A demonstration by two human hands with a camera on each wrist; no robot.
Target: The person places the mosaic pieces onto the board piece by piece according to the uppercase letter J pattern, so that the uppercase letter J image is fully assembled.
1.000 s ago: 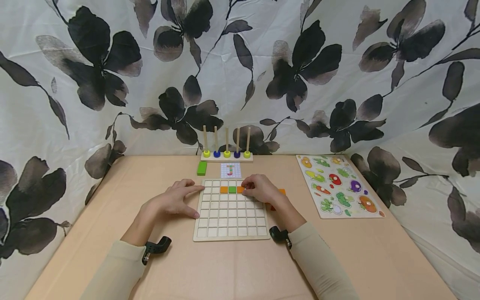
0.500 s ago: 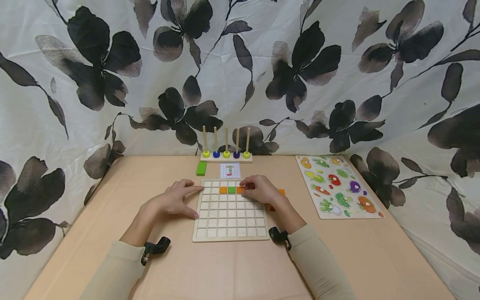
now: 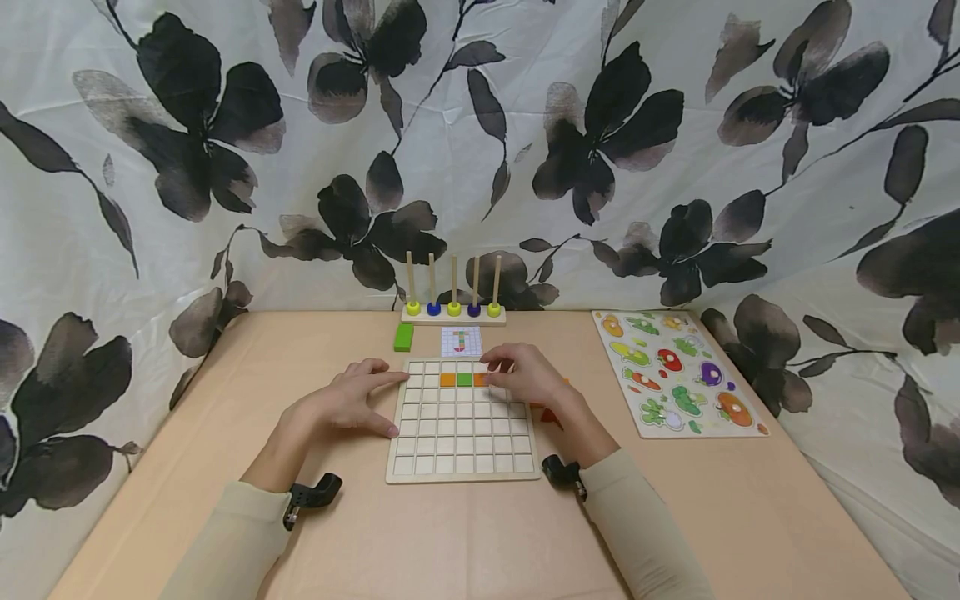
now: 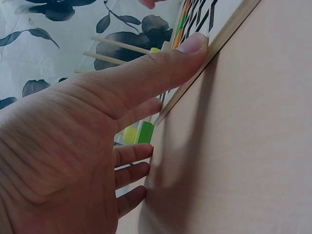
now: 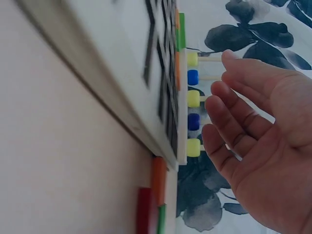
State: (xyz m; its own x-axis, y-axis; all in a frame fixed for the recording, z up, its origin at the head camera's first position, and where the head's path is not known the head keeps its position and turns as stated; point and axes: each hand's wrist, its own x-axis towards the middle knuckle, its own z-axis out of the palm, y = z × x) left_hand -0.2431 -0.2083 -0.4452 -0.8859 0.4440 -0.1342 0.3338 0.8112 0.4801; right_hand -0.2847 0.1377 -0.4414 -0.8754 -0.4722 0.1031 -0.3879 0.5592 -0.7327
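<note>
A wooden grid board [image 3: 463,482] lies on the table, with an orange tile [image 3: 447,380], a green tile [image 3: 465,380] and a second orange tile [image 3: 480,380] side by side in an upper row. My left hand [image 3: 341,402] rests at the board's left side, index finger and thumb touching its edge. In the left wrist view the thumb [image 4: 192,46] lies along the rim. Over the upper right of the board hovers my right hand [image 3: 525,375], fingertips beside the second orange tile. The right wrist view shows its fingers [image 5: 229,119] loosely bent with nothing between them.
Behind the board lie a pattern card [image 3: 461,341] and a green block [image 3: 403,337]; a peg stand [image 3: 453,317] with rings is farther back. Red-orange pieces [image 3: 550,416] sit right of the board, partly hidden by the right arm. A vegetable puzzle board [image 3: 633,417] lies at right.
My right hand has let go of the second orange tile and lifted slightly, its fingers parting. The left hand has stayed in place.
</note>
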